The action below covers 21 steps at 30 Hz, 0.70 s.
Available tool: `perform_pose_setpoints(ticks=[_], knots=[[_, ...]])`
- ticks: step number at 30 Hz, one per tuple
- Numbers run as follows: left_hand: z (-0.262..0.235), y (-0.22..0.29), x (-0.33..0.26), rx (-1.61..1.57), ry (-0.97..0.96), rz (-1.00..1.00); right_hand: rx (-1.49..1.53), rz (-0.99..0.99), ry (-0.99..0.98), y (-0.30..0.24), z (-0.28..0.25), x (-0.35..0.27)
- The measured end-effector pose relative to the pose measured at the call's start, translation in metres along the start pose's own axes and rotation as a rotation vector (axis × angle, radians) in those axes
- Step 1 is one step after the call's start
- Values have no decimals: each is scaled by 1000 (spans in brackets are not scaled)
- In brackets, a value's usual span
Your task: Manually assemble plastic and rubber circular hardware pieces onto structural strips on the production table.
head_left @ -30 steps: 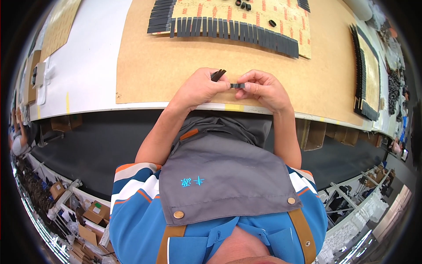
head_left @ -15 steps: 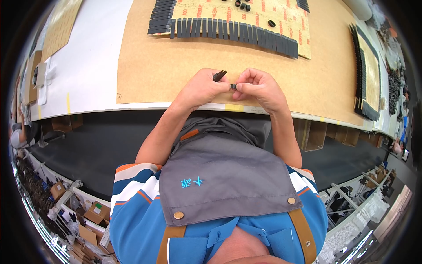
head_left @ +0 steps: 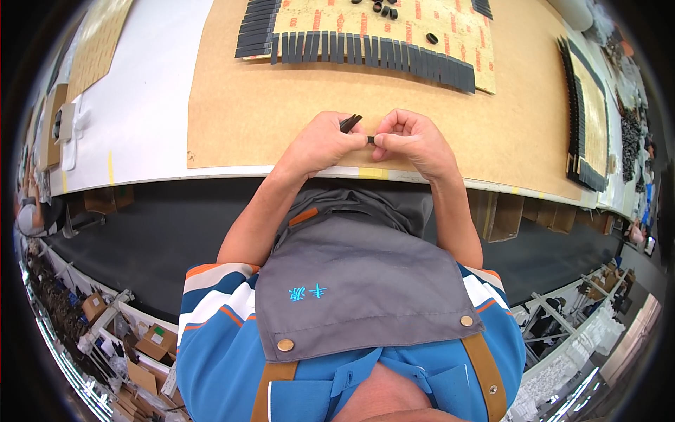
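Over the near edge of the brown sheet, my left hand [head_left: 323, 144] is closed around a few short black strips [head_left: 350, 123], whose ends stick out above the index finger. Its thumb and fingertip also meet a small black piece [head_left: 371, 140], bridging both hands. My right hand [head_left: 416, 144] pinches the other end of this piece between thumb and index finger, its other fingers curled. The fingers hide most of the piece, so whether it is a strip or a loop I cannot tell. Beyond my hands, a row of dark strips [head_left: 373, 53] lines the near edge of a printed yellowish board [head_left: 464, 39].
Several small black rings [head_left: 432, 38] lie on that board. Brown sheeting [head_left: 246, 126] covers the white table [head_left: 148, 105]. At the right stands another board edged with black strips [head_left: 588, 116]. Cardboard boxes [head_left: 503, 216] sit under the table edge. Far left, another person [head_left: 34, 216] is partly visible.
My right fingertips have shifted very slightly left, toward my left fingers, with the small black piece between them. Both hands keep their grip.
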State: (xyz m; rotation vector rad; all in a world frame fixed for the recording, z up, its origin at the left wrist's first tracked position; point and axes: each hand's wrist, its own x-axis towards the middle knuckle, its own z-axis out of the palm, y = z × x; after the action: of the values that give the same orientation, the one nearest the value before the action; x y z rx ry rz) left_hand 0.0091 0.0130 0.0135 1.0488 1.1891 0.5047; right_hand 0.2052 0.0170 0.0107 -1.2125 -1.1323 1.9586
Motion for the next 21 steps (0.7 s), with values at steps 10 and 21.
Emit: perform_pose_setpoints(ticks=[10,21], knots=[[0,-3,0,19,11,11,13,-5,10,4,2,1],[0,-8,0,-18,-33,57,41,59,-14,-2,-10,1]])
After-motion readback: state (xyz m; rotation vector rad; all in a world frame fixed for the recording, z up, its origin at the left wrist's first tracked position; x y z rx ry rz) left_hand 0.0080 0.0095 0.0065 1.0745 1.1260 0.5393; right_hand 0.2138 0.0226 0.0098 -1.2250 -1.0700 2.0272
